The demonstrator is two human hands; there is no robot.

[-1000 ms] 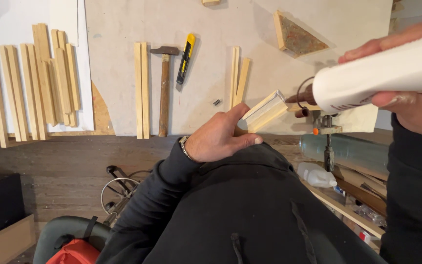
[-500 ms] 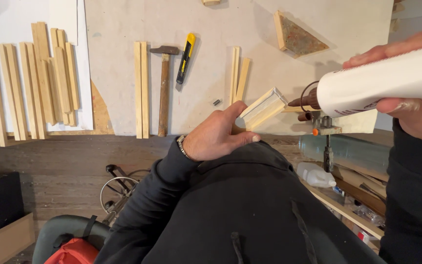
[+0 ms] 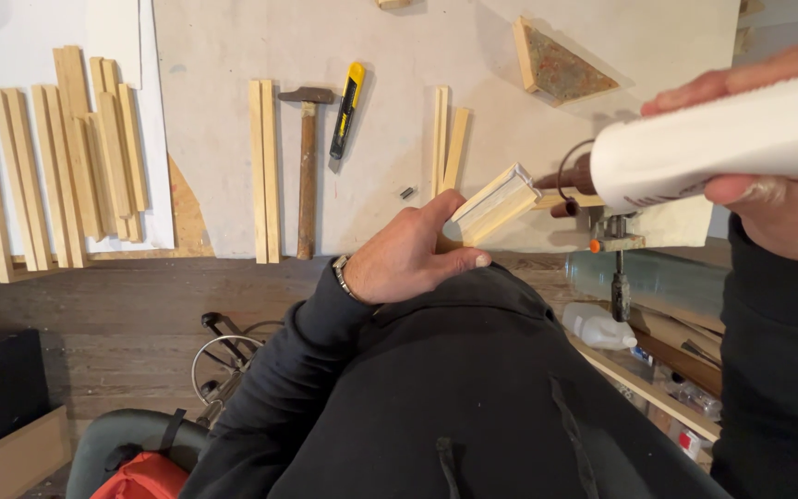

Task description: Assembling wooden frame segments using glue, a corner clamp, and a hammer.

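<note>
Soft, even daylight is falling across the scene.
Shadows are lying faint; the near bottle (image 3: 722, 148) is blurring slightly, and wide-angle distortion is bending the edges.

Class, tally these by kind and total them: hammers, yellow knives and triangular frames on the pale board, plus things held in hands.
Hammer: 1
Yellow knife: 1
Triangular frame: 1
Held wooden piece: 1
Held white bottle: 1
Total: 5

White glue bottle (image 3: 722, 152) cut off right; wood block (image 3: 491, 205) base hidden.
</note>
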